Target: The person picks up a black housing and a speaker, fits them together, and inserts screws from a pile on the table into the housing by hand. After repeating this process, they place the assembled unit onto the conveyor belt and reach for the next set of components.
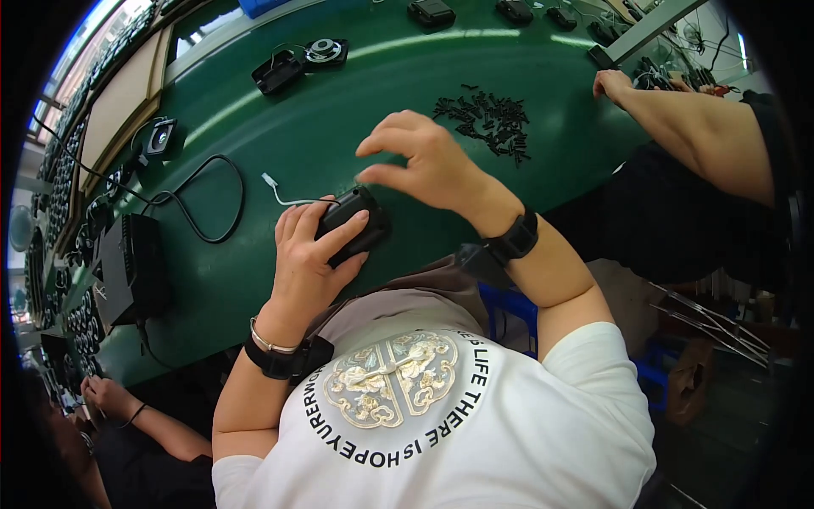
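Observation:
My left hand (307, 246) is wrapped round a small black plastic housing (349, 222) on the green table, close to its near edge. From the housing a thin white cable (291, 202) runs out to the left, with a small white connector at its end. Above and to the right of the housing hovers my right hand (420, 159). Its thumb and forefinger are apart and bent, and nothing shows between them; the other fingers are curled and partly hidden.
Small black pieces (492, 123) lie heaped beyond my right hand. An opened black case with a round speaker (324, 51) is farther back. To the left are a black box (131, 267) and a looped black cable (242, 191). Other people's arms (695, 136) rest at both sides.

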`<state>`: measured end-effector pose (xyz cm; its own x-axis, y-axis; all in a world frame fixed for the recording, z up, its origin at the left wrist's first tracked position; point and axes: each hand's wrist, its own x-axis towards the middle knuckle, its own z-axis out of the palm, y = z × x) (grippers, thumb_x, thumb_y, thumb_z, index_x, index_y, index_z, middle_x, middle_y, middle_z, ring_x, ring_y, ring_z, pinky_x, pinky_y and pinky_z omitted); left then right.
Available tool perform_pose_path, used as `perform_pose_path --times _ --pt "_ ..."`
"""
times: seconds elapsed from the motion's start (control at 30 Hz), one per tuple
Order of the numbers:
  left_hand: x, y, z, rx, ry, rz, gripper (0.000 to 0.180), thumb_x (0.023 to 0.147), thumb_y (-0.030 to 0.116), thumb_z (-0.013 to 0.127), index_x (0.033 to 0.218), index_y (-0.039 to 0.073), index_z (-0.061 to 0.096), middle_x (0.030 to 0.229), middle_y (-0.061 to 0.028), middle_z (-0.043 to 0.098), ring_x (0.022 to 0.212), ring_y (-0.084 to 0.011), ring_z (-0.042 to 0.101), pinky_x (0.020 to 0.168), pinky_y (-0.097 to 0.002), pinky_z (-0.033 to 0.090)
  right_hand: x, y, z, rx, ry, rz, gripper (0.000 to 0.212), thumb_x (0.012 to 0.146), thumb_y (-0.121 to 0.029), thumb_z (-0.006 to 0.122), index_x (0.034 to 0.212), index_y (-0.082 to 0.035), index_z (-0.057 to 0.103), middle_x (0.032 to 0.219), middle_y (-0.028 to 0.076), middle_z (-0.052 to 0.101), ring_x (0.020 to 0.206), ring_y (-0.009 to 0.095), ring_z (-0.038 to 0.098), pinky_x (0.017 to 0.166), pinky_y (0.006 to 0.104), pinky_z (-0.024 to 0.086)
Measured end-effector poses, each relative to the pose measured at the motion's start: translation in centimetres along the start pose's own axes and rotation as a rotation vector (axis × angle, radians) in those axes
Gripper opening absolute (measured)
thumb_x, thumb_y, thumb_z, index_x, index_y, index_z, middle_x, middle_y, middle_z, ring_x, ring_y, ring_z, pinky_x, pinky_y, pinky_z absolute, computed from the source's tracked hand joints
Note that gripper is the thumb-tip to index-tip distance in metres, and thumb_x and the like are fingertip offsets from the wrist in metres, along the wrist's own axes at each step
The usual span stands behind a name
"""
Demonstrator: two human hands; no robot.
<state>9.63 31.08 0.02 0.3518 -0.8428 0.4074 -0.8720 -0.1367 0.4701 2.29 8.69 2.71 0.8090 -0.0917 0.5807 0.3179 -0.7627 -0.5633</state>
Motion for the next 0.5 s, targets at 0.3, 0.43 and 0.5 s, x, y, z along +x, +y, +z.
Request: perform_pose_path --times 0.3,0.43,0.5 --pt "-0.4 -0.4 0.2 -0.056 -0.001 -0.043 0.057 0.064 0.016 0.083 0.118 0.026 0.07 0.122 -0.0139 0.058 0.115 -0.0334 0.053 0.107 -0.0532 0.032 -1.6 8.2 -6.3 -0.457 -0.12 0.157 0.008 0.078 -0.011 0.074 0.085 -0.007 0.072 0.082 0.005 0.064 0.082 0.025 0.059 0.075 0.035 0.049" --pt "-0.3 -0.2 0.1 -0.06 -0.002 -0.048 0.056 0.064 0.016 0.083 0.118 0.026 0.07 0.121 -0.0142 0.058 0.115 -0.0336 0.054 0.107 -0.0534 0.032 -1.4 9.0 -5.9 -0.428 -0.148 0.156 0.008 0.079 -0.012 0.074 0.085 -0.007 0.071 0.081 0.004 0.064 0.081 0.025 0.058 0.075 0.0351 0.049" --pt "-0.3 -0.2 0.1 -0.056 0.002 -0.054 0.056 0.064 0.016 0.083 0.118 0.026 0.07 0.122 -0.0143 0.058 0.115 -0.0337 0.054 0.107 -0.0535 0.032 -1.1 8.9 -6.2 -0.481 -0.167 0.114 0.009 0.079 -0.013 0.074 0.086 -0.007 0.07 0.082 0.005 0.063 0.082 0.024 0.059 0.074 0.0353 0.048"
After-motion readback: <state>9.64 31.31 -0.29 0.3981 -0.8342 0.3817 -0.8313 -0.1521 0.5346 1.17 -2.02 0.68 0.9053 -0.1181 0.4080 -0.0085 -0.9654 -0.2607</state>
